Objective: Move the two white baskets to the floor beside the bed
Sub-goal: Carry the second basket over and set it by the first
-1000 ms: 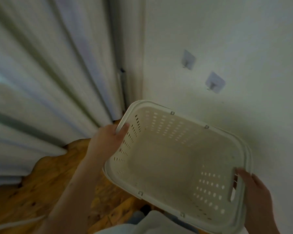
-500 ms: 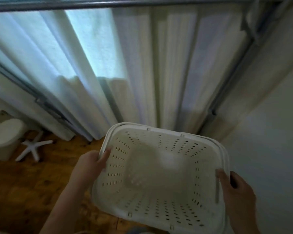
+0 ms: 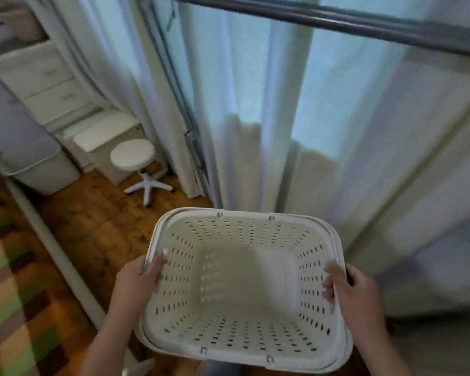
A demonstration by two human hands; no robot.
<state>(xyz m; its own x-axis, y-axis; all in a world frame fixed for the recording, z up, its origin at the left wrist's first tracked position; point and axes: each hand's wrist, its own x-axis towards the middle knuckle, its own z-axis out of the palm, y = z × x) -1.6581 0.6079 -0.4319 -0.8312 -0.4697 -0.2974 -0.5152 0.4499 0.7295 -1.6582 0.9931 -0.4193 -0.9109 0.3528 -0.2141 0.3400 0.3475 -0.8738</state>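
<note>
In the head view the white baskets, seemingly two nested since a doubled rim shows at the right edge, hang in the air over the wooden floor, the left hand clamped on the left rim with the thumb inside, the right hand closed over the right rim, fingers curled into the basket. To do this well, I judge the stack should stay level, both grips firm so the baskets stay nested, and go down onto bare boards by the white bed frame at the left. No brand, label or writing can be read anywhere.
</note>
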